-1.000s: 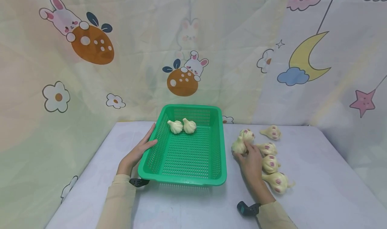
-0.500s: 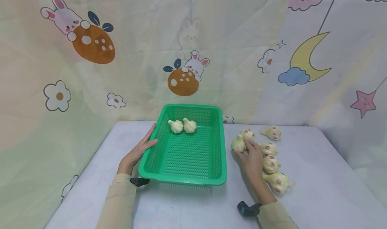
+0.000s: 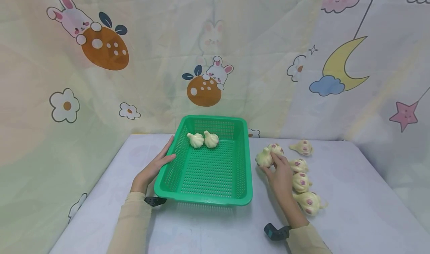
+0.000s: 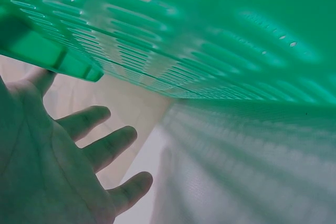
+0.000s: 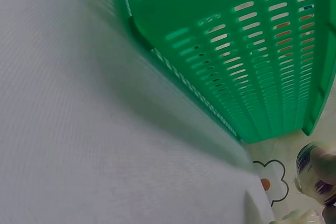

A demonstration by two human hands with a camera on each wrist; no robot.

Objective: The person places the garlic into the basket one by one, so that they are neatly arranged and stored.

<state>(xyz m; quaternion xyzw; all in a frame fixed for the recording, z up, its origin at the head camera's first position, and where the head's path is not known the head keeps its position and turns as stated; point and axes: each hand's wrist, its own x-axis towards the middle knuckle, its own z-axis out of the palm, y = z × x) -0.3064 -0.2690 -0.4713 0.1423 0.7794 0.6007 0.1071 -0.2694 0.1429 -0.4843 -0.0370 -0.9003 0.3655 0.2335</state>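
Either side of basket [image 3: 208, 172] | left hand [image 3: 152, 169] splayed | right hand [image 3: 280, 175] pinching garlic [image 3: 263, 159]

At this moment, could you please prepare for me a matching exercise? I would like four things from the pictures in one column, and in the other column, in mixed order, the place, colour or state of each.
Things:
1. basket
2. left hand
3. garlic pair
4. right hand

Place, colour or state:
A. pinches a single bulb
B. lies inside, near the far end
C. green, with openings in its walls
D. touches the container's left side

Right pairs: 1-C, 2-D, 3-B, 4-A
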